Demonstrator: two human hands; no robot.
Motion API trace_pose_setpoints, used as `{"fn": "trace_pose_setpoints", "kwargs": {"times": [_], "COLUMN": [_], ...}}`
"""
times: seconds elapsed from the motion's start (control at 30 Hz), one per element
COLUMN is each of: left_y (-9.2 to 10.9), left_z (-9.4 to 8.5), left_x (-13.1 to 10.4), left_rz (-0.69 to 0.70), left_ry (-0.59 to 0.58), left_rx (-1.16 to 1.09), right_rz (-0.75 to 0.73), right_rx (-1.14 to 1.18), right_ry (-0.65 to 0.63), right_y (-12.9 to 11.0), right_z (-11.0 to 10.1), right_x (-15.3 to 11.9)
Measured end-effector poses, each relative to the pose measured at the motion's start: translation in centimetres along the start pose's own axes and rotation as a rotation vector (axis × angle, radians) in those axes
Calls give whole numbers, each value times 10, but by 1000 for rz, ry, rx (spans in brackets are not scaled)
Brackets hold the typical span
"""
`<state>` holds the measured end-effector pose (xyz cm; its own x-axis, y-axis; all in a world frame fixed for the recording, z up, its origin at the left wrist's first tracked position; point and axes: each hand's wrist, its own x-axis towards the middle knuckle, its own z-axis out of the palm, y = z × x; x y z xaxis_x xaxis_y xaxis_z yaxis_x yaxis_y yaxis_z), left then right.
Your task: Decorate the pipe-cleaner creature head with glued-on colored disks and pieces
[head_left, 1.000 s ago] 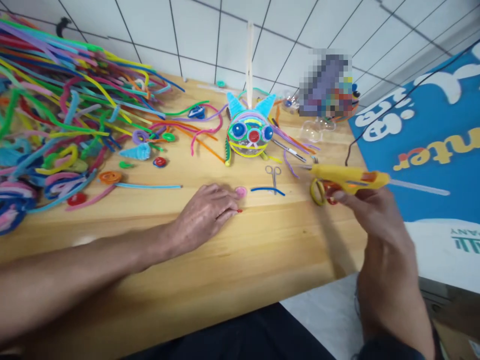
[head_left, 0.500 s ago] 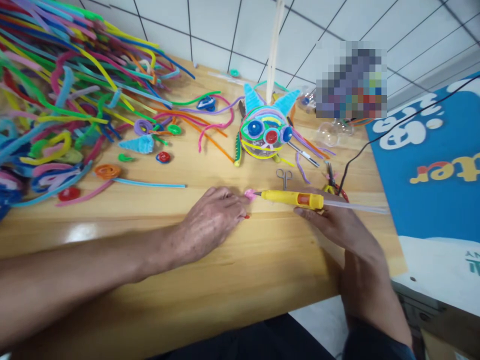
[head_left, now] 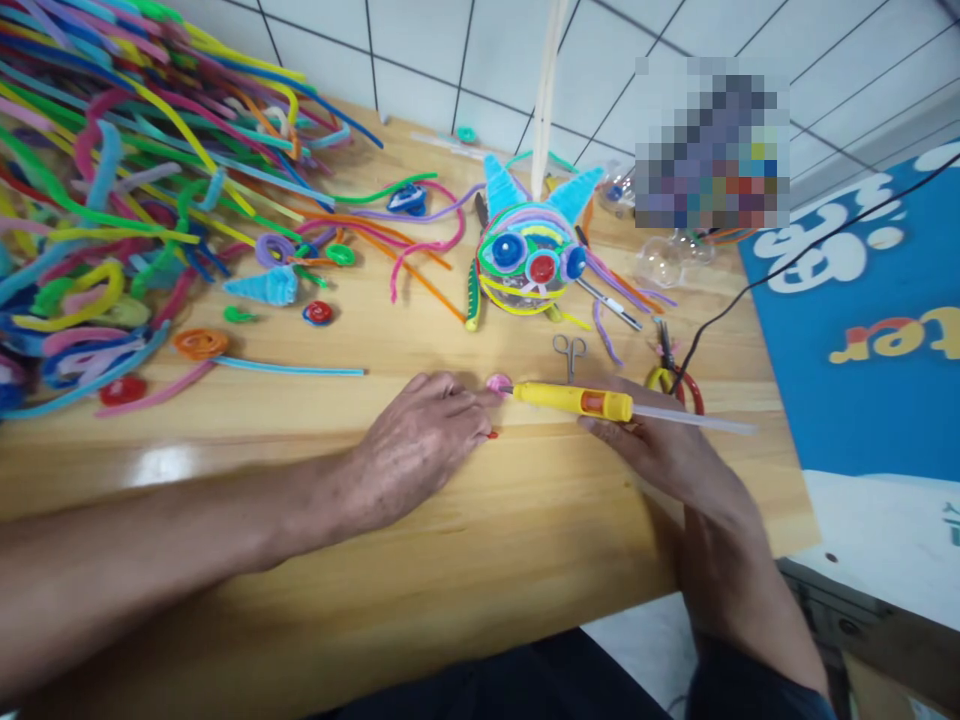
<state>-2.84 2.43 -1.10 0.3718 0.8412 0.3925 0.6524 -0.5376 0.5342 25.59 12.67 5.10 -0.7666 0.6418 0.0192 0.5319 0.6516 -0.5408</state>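
My right hand [head_left: 660, 435] is closed around a yellow hot glue gun [head_left: 574, 398], with a clear glue stick [head_left: 697, 416] poking from its back end. The gun's metal nozzle meets a small pink coil of pipe cleaner [head_left: 498, 384]. At that coil's left side, my left hand [head_left: 431, 440] holds it with closed fingertips. A small red piece [head_left: 492, 435] shows by the lower fingers of this hand. Behind the hands stands a round clear figure [head_left: 529, 262] decorated with pipe cleaners, with blue ears, blue eyes and a red nose.
A large heap of coloured pipe cleaners [head_left: 97, 200] covers the left of the wooden table [head_left: 450, 560]. Small scissors [head_left: 570, 355] lie beyond the gun, and red-and-yellow-handled pliers [head_left: 664, 375] to the right. A black cord [head_left: 780, 270] crosses the blue printed board [head_left: 870, 400].
The glue gun has shifted slightly left, its nozzle now over the pink coil. The coil looks turned a little. My left hand stays nearly in place, and the view has shifted slightly.
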Motion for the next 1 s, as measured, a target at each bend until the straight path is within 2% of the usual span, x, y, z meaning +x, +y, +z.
{"fn": "trace_pose_setpoints", "kwargs": {"times": [0.2, 0.47, 1.0], "left_y": [-1, -1, -1], "left_z": [0, 1, 3], "left_x": [0, 0, -2], "left_rz": [7, -1, -42], "left_ry": [7, 10, 5], "left_rx": [-3, -38, -46], "right_rz": [-21, 46, 61], "right_rx": [-12, -22, -17], "right_ry": [-10, -36, -41], "right_y": [-2, -3, -5], "right_z": [0, 1, 4], "right_x": [2, 2, 4]}}
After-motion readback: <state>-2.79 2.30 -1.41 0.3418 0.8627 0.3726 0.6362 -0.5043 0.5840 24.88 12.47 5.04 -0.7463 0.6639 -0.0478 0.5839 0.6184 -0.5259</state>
